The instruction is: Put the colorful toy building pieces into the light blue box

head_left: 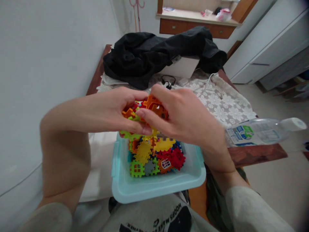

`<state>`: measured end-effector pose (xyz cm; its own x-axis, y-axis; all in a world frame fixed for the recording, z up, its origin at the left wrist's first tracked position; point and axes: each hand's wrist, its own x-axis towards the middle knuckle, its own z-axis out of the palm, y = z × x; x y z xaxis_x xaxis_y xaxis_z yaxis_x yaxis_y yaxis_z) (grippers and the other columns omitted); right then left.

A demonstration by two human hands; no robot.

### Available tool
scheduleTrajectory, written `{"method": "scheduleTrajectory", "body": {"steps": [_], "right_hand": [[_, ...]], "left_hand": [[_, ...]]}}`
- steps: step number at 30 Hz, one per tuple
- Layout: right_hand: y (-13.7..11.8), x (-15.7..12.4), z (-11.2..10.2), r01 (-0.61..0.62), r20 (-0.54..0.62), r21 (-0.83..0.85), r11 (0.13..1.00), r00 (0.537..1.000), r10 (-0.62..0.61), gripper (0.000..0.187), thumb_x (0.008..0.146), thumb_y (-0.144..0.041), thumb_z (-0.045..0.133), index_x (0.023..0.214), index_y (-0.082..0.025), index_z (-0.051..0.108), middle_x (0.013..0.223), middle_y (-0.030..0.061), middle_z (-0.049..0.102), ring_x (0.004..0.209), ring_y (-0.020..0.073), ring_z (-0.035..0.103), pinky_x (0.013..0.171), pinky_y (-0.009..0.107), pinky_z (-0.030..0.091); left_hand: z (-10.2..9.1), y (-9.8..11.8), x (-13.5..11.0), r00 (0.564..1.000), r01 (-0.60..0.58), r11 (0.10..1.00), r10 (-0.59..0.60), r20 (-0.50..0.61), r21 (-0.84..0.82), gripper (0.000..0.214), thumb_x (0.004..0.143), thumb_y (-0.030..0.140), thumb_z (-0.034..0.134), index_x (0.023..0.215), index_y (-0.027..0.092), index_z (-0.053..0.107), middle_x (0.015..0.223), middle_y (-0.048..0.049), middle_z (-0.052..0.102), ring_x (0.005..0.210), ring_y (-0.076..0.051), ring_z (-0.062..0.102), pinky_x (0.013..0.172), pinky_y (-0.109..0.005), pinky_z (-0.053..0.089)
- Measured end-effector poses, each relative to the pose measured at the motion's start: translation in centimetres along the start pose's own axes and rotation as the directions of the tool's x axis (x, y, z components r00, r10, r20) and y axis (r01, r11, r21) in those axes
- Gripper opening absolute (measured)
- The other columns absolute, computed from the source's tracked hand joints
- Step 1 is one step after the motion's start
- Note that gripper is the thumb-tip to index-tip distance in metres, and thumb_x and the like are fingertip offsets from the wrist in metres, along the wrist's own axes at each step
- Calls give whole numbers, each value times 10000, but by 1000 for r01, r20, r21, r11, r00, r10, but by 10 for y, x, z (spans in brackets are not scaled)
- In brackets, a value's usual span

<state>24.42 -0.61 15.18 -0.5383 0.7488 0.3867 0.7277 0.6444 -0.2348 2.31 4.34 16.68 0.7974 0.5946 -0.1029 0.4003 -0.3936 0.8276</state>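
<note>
Over a light blue plastic bin [158, 188], both my hands meet around a cluster of interlocking plastic building pieces. My left hand [120, 111] has its thumb and fingers curled round the green and orange pieces [129, 112] on the left side. From the right, my right hand [178, 112] grips an orange piece [152, 101], with its thumb pressed across the front. Parts of the cluster are hidden behind my fingers. Below, the bin holds loose pieces: a yellow one [143, 152], a red one [178, 158] and a green window piece [137, 169].
A clear plastic bottle [263, 132] lies on its side at the table's right edge. The table has a white floral lace cloth [231, 109]. Dark clothing [145, 58] is heaped at the far end, with black earphones [169, 82] before it. A wall [60, 48] rises at left.
</note>
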Motion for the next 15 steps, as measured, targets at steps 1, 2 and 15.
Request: {"method": "scheduleTrajectory", "body": {"steps": [1,2,15], "right_hand": [[-2,-2,0,-2,32,6,1000,999,2,500,1117,-638,452,1038,-186,649,745,3,629,693,183,637,696,285,441],[-4,-4,-1,-6,69,8,1000,998,5,497,1111,-639,468,1044,-182,654,755,14,657,694,188,642,685,288,434],[5,-6,11,97,543,132,987,825,-153,423,1077,-580,609,1111,-178,737,915,106,793,801,267,737,670,356,428]], "left_hand": [[1,0,-2,999,9,1000,-9,37,11,300,809,384,914,1005,201,779,901,-12,763,872,-264,776,739,-341,678],[2,-1,-3,998,16,1000,-18,67,25,301,812,395,911,1015,213,784,939,-13,779,886,-261,779,740,-326,675],[65,-22,-37,972,206,977,-197,-127,61,275,922,458,800,1133,281,791,1013,8,844,883,-231,794,696,-266,587]]}}
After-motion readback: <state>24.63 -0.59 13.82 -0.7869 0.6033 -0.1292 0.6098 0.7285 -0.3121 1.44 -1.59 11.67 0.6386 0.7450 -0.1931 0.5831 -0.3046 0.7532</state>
